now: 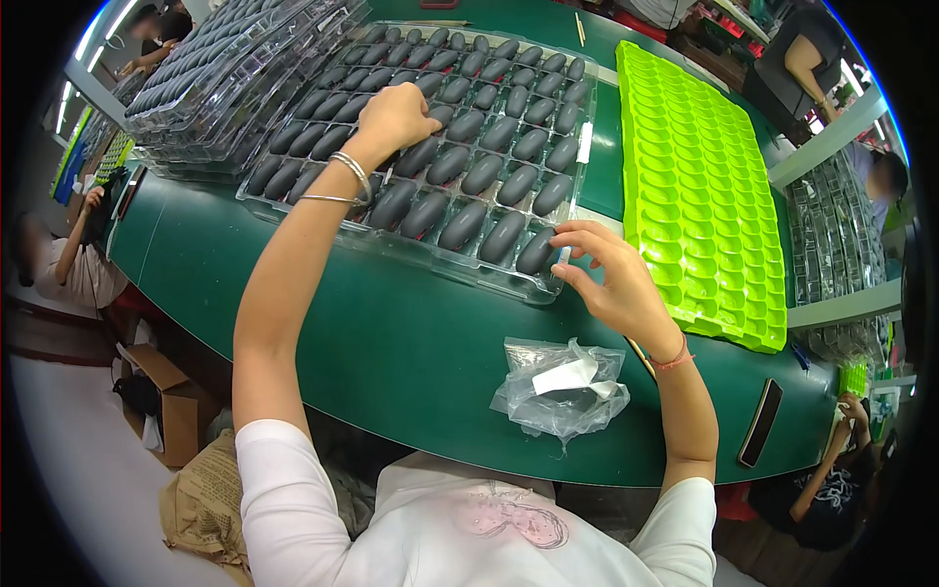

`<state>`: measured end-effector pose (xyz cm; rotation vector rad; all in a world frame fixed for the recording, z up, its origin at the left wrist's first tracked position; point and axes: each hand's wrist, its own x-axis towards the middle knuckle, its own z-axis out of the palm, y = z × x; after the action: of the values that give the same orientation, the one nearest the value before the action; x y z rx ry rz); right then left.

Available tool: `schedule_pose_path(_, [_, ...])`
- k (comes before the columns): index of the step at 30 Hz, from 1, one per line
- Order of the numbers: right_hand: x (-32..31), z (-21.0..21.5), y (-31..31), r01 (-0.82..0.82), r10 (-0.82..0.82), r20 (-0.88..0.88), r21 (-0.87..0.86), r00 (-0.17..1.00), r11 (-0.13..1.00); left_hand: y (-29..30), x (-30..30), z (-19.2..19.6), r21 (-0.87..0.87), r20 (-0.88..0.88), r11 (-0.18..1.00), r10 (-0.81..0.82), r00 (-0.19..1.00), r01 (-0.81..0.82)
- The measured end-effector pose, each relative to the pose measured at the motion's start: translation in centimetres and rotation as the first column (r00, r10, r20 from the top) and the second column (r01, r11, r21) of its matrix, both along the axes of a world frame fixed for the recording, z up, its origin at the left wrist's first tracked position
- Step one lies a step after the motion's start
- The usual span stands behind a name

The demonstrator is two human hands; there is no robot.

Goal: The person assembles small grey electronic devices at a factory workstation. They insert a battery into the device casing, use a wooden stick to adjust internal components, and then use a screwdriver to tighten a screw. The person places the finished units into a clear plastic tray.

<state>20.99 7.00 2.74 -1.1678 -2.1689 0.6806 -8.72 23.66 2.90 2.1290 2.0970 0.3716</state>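
Long green-topped work table fills the middle | pale bare floor lower left, open brown cardboard box standing on it | bright ceiling strip lights glowing top left | pale metal shelf rail crossing at right | seated co-workers along both edges

1. Blister tray of oval parts sits mid-table, toward the far edge.
2. Moulded tray lies right of it.
3. Stacked trays at far left corner.
4. Plastic bag near front edge; phone to its right.
5. Left hand on the parts; right hand at the tray's near right corner.
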Motion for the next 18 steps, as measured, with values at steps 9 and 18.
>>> schedule_pose_path(9, [-0.3,0.3,-0.2,0.007,-0.007,-0.015,-0.005,1.0,1.0,-1.0,1.2,-2.2,0.278,-0.081,0.96,0.048,0.996,-0.024])
schedule_pose_path(18, [-0.2,0.5,0.0,-0.005,0.005,-0.03,-0.016,1.0,1.0,1.9,-7.3,-0.5,0.097,0.06,0.986,0.129,0.99,-0.135])
